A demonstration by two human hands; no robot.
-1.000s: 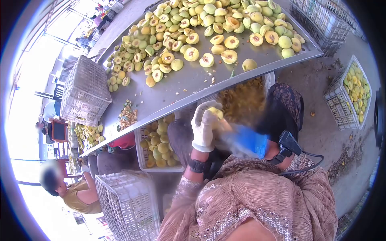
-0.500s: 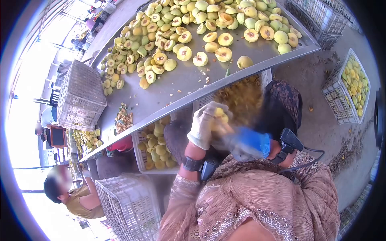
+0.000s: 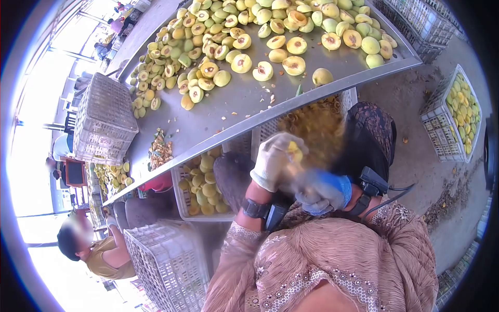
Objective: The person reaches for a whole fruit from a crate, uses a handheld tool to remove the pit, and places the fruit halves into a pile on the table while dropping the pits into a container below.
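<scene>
My left hand (image 3: pixel 275 160), in a white glove, is closed round a yellow fruit piece (image 3: pixel 294 152) above a crate of yellow-brown pieces (image 3: pixel 317 125). Beside it, my right hand (image 3: pixel 323 191), in a grey and blue glove, has its fingers curled close to the fruit. Motion blurs the space between the hands, and what the right hand grips cannot be made out. Beyond them, many halved yellow-green fruits (image 3: pixel 241 63) lie cut side up and down on a metal table (image 3: pixel 208 119).
A fruit crate (image 3: pixel 204 190) sits under the table edge. Further crates stand at the left (image 3: pixel 105 117), lower left (image 3: pixel 165 257) and right (image 3: pixel 460 112). Another person (image 3: pixel 106 252) sits at the lower left. Pits and scraps (image 3: pixel 160 151) lie on the table.
Both hands have shifted slightly to the right and stay close together. The view has moved a little, so the table and its fruits appear slightly displaced.
</scene>
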